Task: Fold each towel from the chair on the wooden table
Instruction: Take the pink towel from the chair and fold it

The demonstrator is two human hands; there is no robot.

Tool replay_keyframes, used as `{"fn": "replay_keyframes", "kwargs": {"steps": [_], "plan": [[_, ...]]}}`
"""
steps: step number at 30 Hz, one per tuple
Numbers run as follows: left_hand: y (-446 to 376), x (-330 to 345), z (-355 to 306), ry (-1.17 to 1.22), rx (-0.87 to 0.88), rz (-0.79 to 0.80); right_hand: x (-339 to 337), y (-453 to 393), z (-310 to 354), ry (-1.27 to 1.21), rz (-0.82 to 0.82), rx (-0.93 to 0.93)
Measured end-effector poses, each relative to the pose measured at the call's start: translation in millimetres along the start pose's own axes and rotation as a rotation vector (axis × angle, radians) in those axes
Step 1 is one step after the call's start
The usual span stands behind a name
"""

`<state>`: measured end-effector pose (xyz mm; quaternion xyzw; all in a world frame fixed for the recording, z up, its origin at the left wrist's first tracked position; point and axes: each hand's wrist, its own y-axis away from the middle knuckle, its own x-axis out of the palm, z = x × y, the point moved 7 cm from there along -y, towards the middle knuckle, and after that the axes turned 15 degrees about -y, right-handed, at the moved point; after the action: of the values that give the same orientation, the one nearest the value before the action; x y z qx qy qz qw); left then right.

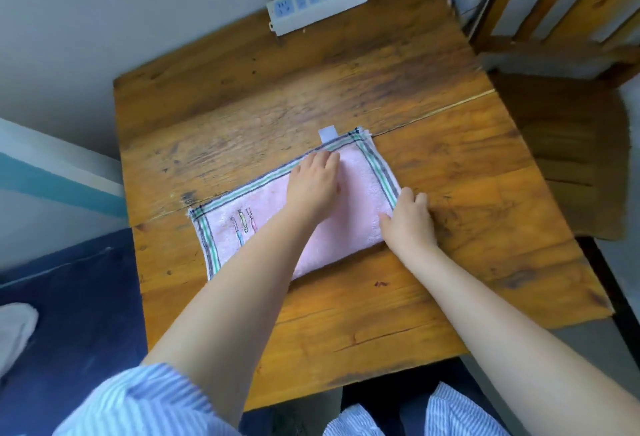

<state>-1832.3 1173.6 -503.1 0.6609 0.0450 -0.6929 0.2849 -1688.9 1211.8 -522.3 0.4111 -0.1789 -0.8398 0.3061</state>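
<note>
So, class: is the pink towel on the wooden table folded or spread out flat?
Folded. The pink towel shows doubled edges at its far corner and a striped border missing along its near edge, under the left hand.

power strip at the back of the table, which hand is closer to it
Left. The left hand lies flat on the pink towel, nearer the power strip; the right hand is at the towel's right edge.

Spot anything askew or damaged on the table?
The pink towel lies skewed to the table's edges, with a white tag poking out past its far hem. A long crack runs across the tabletop. The power strip sits at the far edge. Nothing spilled.
</note>
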Motion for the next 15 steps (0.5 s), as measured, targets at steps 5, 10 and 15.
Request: {"fn": "replay_keyframes", "kwargs": {"steps": [5,10,15], "plan": [[-39.8,-10.3,-13.5,0.009,-0.039,0.058,-14.5,-20.0,-3.7,-0.256,0.042,0.116],[-67.2,-5.1,-10.2,0.128,-0.070,0.191,-37.5,-49.7,1.0,-0.249,0.145,0.107],[-87.5,-8.5,-6.9,0.074,-0.026,0.311,-46.0,-67.0,10.0,-0.054,0.346,0.145]]}}
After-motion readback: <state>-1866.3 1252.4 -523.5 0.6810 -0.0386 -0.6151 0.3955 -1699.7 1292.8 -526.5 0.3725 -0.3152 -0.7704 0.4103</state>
